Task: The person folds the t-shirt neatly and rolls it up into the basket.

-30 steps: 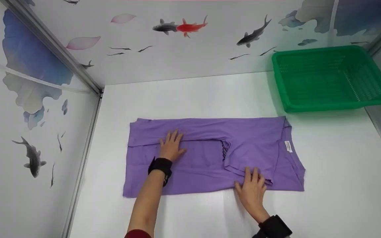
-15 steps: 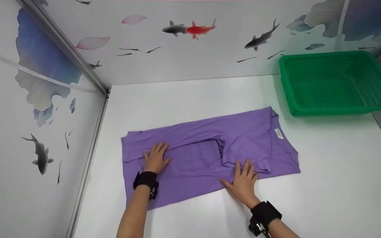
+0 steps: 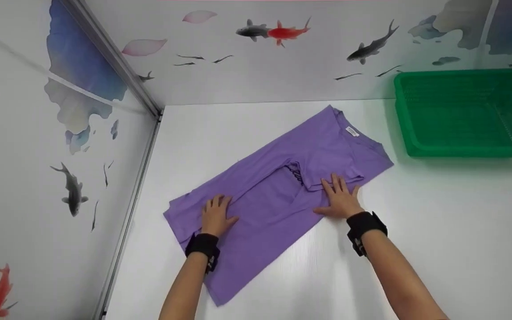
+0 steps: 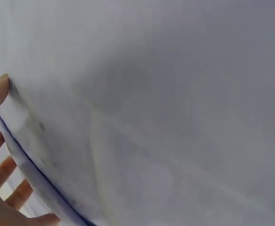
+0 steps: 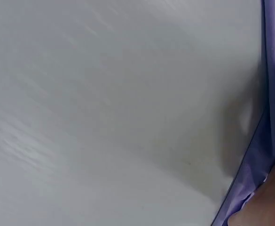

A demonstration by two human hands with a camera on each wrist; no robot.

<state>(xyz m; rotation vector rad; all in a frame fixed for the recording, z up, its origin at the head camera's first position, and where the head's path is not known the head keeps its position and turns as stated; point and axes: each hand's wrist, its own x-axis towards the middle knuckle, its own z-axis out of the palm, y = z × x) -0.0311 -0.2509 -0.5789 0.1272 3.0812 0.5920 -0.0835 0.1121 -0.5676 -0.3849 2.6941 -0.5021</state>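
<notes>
A purple short-sleeved shirt (image 3: 274, 191) lies folded lengthwise and slanted on the white table, its collar with a white label toward the upper right. One sleeve is laid back over the body, and dark printing peeks out beside it. My left hand (image 3: 216, 218) rests with spread fingers on the shirt's lower left part. With fingers extended, my right hand (image 3: 341, 199) presses on the sleeve hem and the shirt's near edge. In the left wrist view the fingers (image 4: 4, 172) lie along a fold of the cloth. The right wrist view catches the hand (image 5: 266, 202) at the purple edge.
A green plastic basket (image 3: 474, 151) stands at the back right of the white table (image 3: 438, 249). White panels painted with fish and petals close off the back and the left side, meeting at a metal corner strip (image 3: 118, 58).
The shirt has turned counterclockwise under both hands, its collar end swinging away and its hem end coming nearer. My right hand has moved forward with it; the head view has shifted a little.
</notes>
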